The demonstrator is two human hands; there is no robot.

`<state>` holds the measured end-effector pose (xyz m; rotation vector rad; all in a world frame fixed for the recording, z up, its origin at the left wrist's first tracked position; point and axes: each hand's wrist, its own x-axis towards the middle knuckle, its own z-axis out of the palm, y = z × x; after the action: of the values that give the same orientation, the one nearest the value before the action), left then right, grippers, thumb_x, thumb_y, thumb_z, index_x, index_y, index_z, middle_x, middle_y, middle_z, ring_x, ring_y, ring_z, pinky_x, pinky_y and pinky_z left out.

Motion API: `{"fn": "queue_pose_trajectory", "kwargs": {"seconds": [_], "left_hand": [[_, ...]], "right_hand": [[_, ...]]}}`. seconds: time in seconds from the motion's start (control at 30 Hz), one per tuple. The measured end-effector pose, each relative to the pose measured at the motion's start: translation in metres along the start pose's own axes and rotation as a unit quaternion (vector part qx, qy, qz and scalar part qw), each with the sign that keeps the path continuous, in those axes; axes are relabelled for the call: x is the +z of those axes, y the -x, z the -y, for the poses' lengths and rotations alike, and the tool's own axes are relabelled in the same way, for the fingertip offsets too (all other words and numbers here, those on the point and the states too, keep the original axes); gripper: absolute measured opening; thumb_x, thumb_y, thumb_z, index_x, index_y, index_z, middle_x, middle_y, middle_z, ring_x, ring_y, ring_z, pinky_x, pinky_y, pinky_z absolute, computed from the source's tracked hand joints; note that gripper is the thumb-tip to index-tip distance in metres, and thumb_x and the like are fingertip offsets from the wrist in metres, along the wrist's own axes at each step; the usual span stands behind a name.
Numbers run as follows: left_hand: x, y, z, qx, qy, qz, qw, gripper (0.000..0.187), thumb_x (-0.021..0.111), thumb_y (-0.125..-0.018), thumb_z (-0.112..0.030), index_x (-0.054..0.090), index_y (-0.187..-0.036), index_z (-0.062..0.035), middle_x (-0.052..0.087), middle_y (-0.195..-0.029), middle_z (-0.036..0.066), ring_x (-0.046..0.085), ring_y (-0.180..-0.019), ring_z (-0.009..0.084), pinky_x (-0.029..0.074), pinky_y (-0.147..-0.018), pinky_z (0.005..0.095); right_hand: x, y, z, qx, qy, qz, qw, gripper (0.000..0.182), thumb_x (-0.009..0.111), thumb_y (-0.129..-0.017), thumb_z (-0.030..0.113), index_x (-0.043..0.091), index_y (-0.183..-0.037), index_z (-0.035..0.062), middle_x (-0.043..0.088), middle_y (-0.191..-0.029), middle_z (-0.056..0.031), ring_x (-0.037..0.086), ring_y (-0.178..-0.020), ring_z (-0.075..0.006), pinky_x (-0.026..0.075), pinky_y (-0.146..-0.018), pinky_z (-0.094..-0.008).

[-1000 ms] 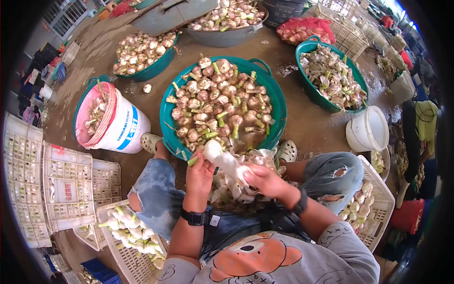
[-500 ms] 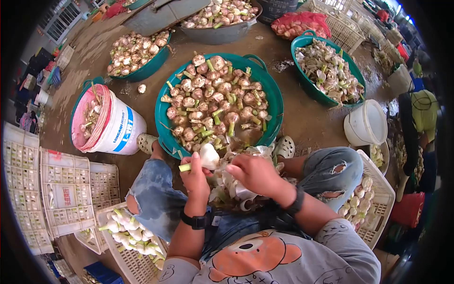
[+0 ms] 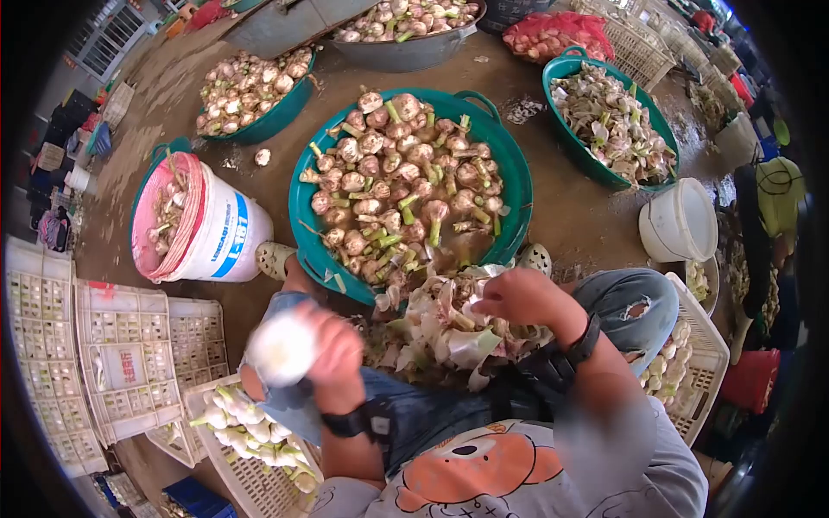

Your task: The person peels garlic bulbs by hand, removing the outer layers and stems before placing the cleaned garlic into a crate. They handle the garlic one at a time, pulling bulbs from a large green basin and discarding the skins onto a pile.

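My left hand (image 3: 335, 350) is closed on a white, peeled garlic bulb (image 3: 282, 348), both smeared by motion, above my left knee. My right hand (image 3: 528, 302) hovers over a heap of garlic skins (image 3: 453, 324) between my legs. Its fingers are curled together, and whatever may be between them cannot be made out. In front stands a green tub (image 3: 516, 173) with unpeeled garlic bulbs (image 3: 406, 177) lying in brownish water. By my left leg, a cream crate (image 3: 259, 488) holds peeled bulbs with green stems.
A white bucket (image 3: 229, 233) with a pink liner stands at left beside stacked crates (image 3: 129, 354). Another green tub (image 3: 566, 125) full of skins and an open white bucket (image 3: 678, 220) are at right. A second crate (image 3: 712, 371) of peeled garlic sits beyond my right knee.
My left hand has swung left and down with the garlic bulb, away from the skins. My right hand has moved right, apart from the left. The view has shifted slightly.
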<state>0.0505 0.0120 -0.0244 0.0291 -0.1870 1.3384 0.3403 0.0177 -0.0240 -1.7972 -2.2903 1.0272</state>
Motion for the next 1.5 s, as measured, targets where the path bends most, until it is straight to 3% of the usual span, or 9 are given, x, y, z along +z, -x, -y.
{"fn": "queue_pose_trajectory", "kwargs": {"seconds": [0.13, 0.37, 0.47, 0.57, 0.63, 0.83, 1.23, 1.37, 1.5], "left_hand": [[0.038, -0.003, -0.017, 0.029, 0.027, 0.298, 0.954, 0.037, 0.047, -0.086, -0.043, 0.056, -0.100, -0.0092, 0.057, -0.080, 0.003, 0.050, -0.052, 0.0119, 0.040, -0.041, 0.0225], [-0.021, -0.029, 0.017, -0.067, -0.407, -0.155, 0.898, 0.062, 0.037, -0.085, -0.060, 0.054, -0.105, -0.0031, 0.057, -0.096, 0.010, 0.055, -0.083, 0.0196, 0.045, -0.067, 0.0300], [-0.039, -0.035, 0.026, -0.075, -0.642, -0.326, 0.690, 0.033, 0.047, -0.089, -0.030, 0.053, -0.107, -0.0023, 0.057, -0.099, 0.007, 0.054, -0.084, 0.0123, 0.045, -0.069, 0.0245], [-0.073, -0.031, 0.045, -0.009, -0.774, -0.199, 0.602, 0.049, 0.051, -0.088, -0.032, 0.038, -0.127, -0.0052, 0.055, -0.097, 0.008, 0.052, -0.085, 0.0106, 0.044, -0.071, 0.0238], [-0.076, -0.034, 0.058, 0.004, -0.760, -0.136, 0.636, 0.053, 0.050, -0.088, -0.035, 0.033, -0.131, -0.0078, 0.053, -0.098, 0.007, 0.049, -0.088, 0.0118, 0.043, -0.073, 0.0259], [-0.063, -0.025, 0.045, -0.011, -0.641, -0.206, 0.740, 0.035, 0.054, -0.088, -0.026, 0.047, -0.110, 0.0002, 0.054, -0.084, 0.000, 0.046, -0.067, 0.0031, 0.037, -0.057, 0.0175], [-0.041, -0.022, 0.050, -0.156, -0.620, -0.194, 0.744, 0.027, 0.054, -0.083, -0.017, 0.056, -0.102, 0.0008, 0.056, -0.079, -0.002, 0.045, -0.064, 0.0018, 0.035, -0.054, 0.0170], [-0.040, -0.024, 0.048, -0.130, -0.638, -0.167, 0.740, 0.033, 0.053, -0.083, -0.021, 0.056, -0.107, 0.0017, 0.059, -0.089, 0.000, 0.049, -0.069, 0.0043, 0.040, -0.058, 0.0190], [-0.051, -0.027, 0.037, -0.082, -0.602, -0.099, 0.788, 0.044, 0.055, -0.083, -0.026, 0.051, -0.116, 0.0032, 0.059, -0.101, 0.004, 0.054, -0.084, 0.0129, 0.045, -0.070, 0.0258]], "right_hand": [[0.001, -0.054, -0.046, 0.040, 0.028, -0.085, 0.995, 0.019, 0.057, -0.075, 0.030, 0.064, -0.075, 0.0124, 0.063, -0.075, -0.0105, 0.060, -0.072, -0.0293, 0.048, -0.062, -0.0404], [0.096, -0.187, -0.128, -0.097, 0.345, -0.058, 0.932, 0.019, 0.050, -0.074, 0.016, 0.063, -0.087, 0.0091, 0.063, -0.085, -0.0130, 0.061, -0.079, -0.0289, 0.049, -0.069, -0.0377], [0.054, -0.165, -0.077, 0.011, 0.108, -0.058, 0.992, 0.018, 0.060, -0.072, 0.019, 0.062, -0.086, 0.0067, 0.063, -0.078, -0.0103, 0.061, -0.071, -0.0262, 0.049, -0.064, -0.0348], [0.038, -0.127, -0.030, 0.068, -0.398, -0.114, 0.908, 0.018, 0.067, -0.076, 0.010, 0.056, -0.088, 0.0029, 0.057, -0.063, -0.0036, 0.056, -0.056, -0.0087, 0.046, -0.050, -0.0222], [0.036, -0.095, 0.010, 0.079, -0.663, -0.046, 0.743, 0.011, 0.064, -0.079, 0.008, 0.057, -0.086, 0.0035, 0.058, -0.066, -0.0023, 0.054, -0.051, -0.0085, 0.044, -0.048, -0.0200], [0.039, -0.047, 0.055, -0.166, -0.170, -0.135, 0.962, 0.012, 0.057, -0.081, 0.016, 0.058, -0.078, 0.0037, 0.060, -0.067, -0.0144, 0.059, -0.058, -0.0280, 0.046, -0.053, -0.0368], [0.068, -0.040, 0.044, -0.114, -0.148, -0.155, 0.970, 0.019, 0.053, -0.079, 0.021, 0.060, -0.076, 0.0036, 0.058, -0.059, -0.0131, 0.057, -0.051, -0.0271, 0.047, -0.049, -0.0363], [0.064, -0.039, 0.041, 0.150, -0.647, 0.102, 0.741, 0.029, 0.049, -0.087, 0.027, 0.059, -0.086, -0.0001, 0.054, -0.064, -0.0044, 0.054, -0.049, -0.0122, 0.045, -0.045, -0.0256], [0.066, -0.038, 0.040, -0.074, -0.407, -0.071, 0.908, 0.024, 0.056, -0.083, 0.023, 0.061, -0.084, -0.0002, 0.056, -0.064, -0.0115, 0.054, -0.051, -0.0238, 0.045, -0.051, -0.0331]]}}
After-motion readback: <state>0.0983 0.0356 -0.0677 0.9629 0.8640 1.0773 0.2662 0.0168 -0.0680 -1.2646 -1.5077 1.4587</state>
